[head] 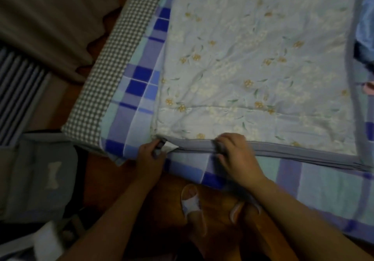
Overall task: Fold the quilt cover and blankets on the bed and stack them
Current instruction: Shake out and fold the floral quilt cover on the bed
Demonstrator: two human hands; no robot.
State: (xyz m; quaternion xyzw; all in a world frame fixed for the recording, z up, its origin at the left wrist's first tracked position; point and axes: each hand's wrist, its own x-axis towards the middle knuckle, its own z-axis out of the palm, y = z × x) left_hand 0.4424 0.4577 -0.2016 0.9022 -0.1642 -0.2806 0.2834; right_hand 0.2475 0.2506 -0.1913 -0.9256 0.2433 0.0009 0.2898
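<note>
Dim bedside, frame blurred – floral quilt cover (253, 68) cut off at right. Left hand (150, 155) pinches its near corner; right hand (236, 153) seems curled round the folded grey edge.

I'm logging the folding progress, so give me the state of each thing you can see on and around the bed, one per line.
Floral quilt: spread flat on the bed, near edge in layers.
Left hand: pinching the quilt's near left corner.
Right hand: gripping the quilt's grey border.
Blue checked sheet: lying flat under the quilt.
Gingham mattress edge: uncovered along the left side.
Slippers: on the floor, worn.
</note>
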